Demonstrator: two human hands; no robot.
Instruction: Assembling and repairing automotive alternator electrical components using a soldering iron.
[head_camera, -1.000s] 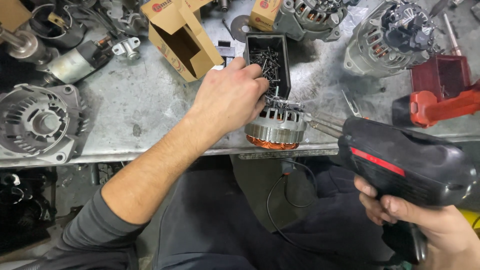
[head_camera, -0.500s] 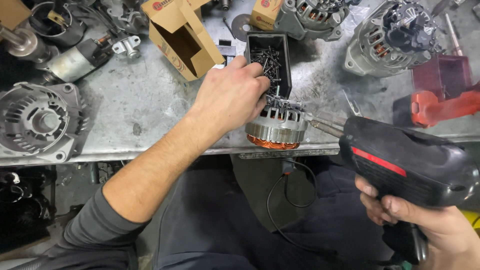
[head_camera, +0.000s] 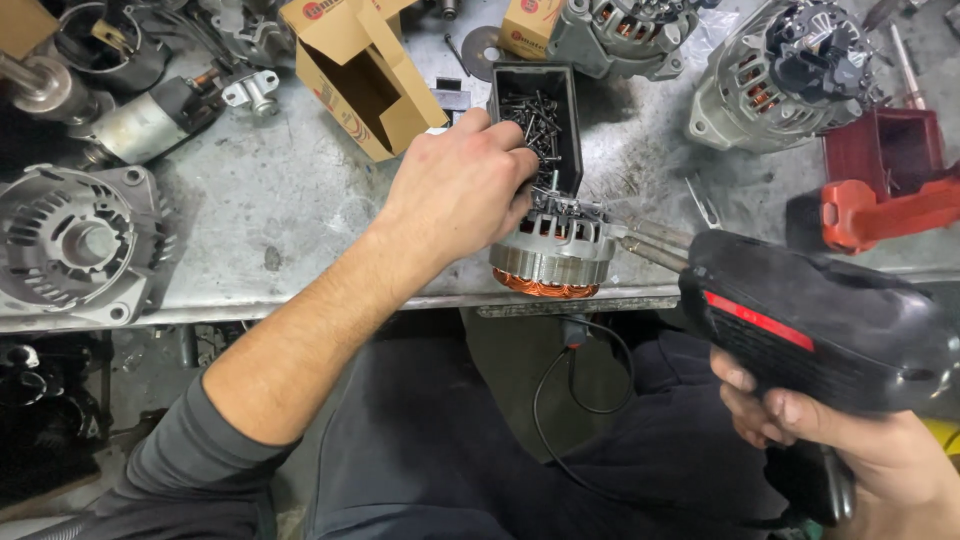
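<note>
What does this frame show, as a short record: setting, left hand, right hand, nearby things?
setting: metal workbench strewn with car generator parts
left hand: left hand resting on the wound copper ring at the bench edge
right hand: right hand gripping a black soldering gun, tip at the ring
nearby: black tray of screws, open cardboard box, red tool

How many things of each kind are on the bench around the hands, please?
Stator with copper windings: 1
Black tray of screws: 1
Soldering gun: 1
Open cardboard boxes: 1
Assembled alternators: 2
Total: 6
</note>
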